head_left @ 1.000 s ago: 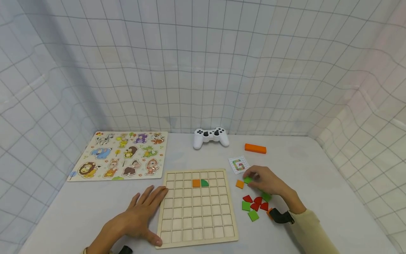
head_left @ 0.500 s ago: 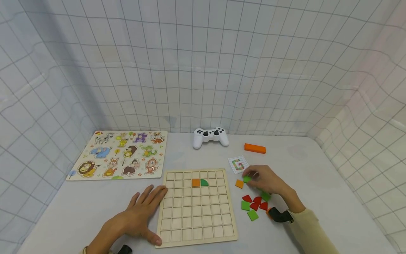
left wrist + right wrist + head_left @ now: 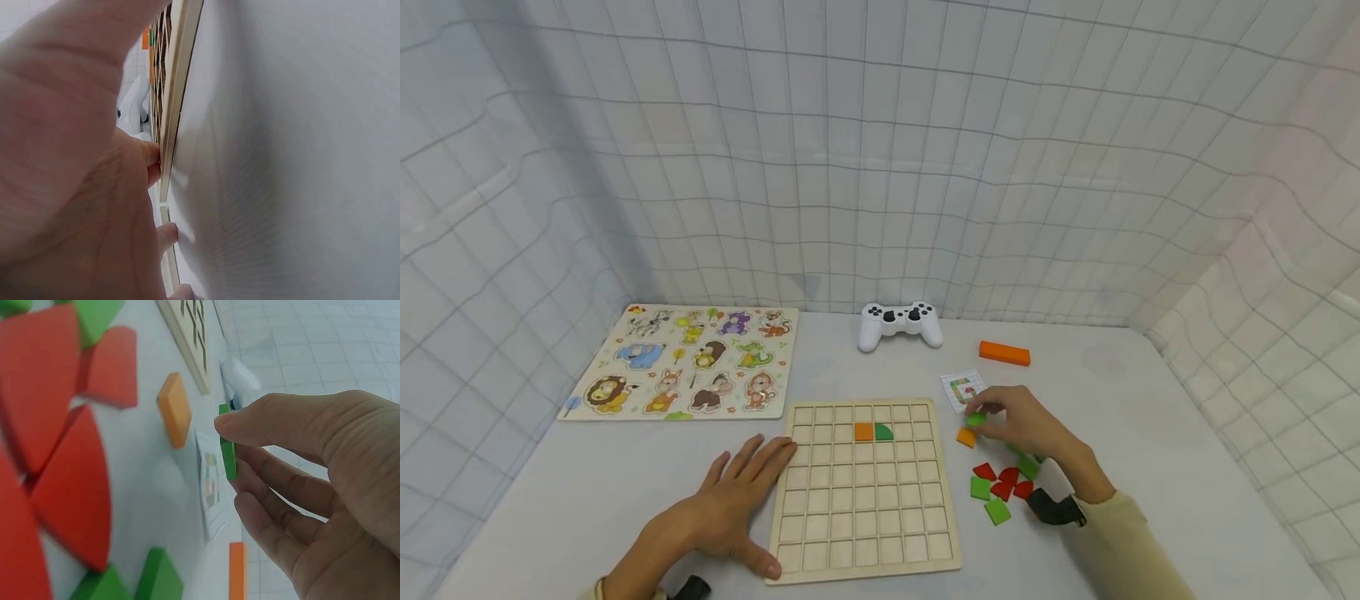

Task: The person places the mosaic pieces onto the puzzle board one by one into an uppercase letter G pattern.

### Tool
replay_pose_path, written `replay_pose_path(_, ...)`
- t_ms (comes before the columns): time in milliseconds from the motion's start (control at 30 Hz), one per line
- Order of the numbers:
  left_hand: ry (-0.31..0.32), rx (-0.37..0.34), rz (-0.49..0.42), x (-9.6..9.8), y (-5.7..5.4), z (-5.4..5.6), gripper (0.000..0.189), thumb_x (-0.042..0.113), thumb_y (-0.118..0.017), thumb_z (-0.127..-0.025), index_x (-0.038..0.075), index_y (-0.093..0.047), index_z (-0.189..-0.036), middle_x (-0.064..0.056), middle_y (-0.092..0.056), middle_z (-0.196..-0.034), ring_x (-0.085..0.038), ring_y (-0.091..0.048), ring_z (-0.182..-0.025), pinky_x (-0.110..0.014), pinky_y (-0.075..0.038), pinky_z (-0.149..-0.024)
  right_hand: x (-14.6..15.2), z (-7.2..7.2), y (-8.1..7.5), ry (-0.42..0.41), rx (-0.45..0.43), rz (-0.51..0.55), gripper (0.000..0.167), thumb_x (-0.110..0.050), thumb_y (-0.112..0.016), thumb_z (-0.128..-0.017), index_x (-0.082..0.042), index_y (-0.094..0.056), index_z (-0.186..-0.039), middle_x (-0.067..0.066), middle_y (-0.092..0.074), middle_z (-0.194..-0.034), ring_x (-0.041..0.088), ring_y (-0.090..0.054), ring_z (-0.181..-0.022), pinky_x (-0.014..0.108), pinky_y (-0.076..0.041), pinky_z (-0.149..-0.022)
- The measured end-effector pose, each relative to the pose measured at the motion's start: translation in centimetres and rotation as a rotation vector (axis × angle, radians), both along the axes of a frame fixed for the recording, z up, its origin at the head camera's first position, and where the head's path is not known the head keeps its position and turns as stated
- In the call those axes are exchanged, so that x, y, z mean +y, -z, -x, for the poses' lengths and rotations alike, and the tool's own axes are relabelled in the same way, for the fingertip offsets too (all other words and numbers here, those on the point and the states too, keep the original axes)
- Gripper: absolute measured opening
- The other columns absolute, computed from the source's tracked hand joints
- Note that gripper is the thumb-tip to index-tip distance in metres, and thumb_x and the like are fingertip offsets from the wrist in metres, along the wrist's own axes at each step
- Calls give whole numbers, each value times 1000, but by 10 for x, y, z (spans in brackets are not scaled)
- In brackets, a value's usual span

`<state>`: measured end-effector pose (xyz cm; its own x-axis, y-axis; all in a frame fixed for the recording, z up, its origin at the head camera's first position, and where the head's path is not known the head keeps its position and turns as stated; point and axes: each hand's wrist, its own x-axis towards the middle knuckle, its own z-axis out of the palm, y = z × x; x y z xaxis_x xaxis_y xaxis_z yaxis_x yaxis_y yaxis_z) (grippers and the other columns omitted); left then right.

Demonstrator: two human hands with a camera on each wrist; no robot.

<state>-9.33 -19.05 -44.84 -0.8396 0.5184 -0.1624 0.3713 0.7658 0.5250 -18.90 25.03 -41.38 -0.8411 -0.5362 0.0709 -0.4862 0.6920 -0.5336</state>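
My right hand (image 3: 1026, 427) pinches a light green tile (image 3: 229, 459) between thumb and fingertips, raised above the table beside a printed pattern card (image 3: 957, 387). Just below it lies an orange square tile (image 3: 967, 437). My left hand (image 3: 722, 521) has its fingers spread, touching the left edge of a wooden grid board (image 3: 867, 503) with the thumb at the near corner. In the board's second row sit an orange square (image 3: 863, 432) and a dark green quarter-round piece (image 3: 883, 432), side by side.
Several red pieces (image 3: 1002, 490) and green squares (image 3: 997, 511) lie loose right of the board. Behind stand a white game controller (image 3: 899, 323) and an orange bar (image 3: 1004, 353). An animal puzzle board (image 3: 681, 367) lies at the back left, before a checked cloth wall.
My right hand has shifted slightly left and lifted the green tile off the table, toward the orange square and card. My left hand has stayed in place.
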Motion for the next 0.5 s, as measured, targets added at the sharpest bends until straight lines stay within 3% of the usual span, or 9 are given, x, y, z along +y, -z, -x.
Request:
replay_pose_path(333, 0, -33, 39, 2, -14, -4, 147, 76, -83, -49, 13, -13, -161, -14, -13, -167, -52, -6, -150, -80, -5, -109, -28, 6, -12, -60, 22, -10, 18, -6, -76, -86, -10, -73, -103, -5, -71, -101, 17, -62, -94, 40, -56, -90)
replay_pose_path(500, -7, -40, 43, 4, -15, -2, 146, 76, -82, -49, 14, -13, -162, -13, -12, -168, -50, -4, -151, -79, -4, -110, -38, 8, -16, -59, 18, -7, 18, -6, -75, -87, -9, -73, -104, -2, -71, -102, 21, -62, -93, 39, -56, -89)
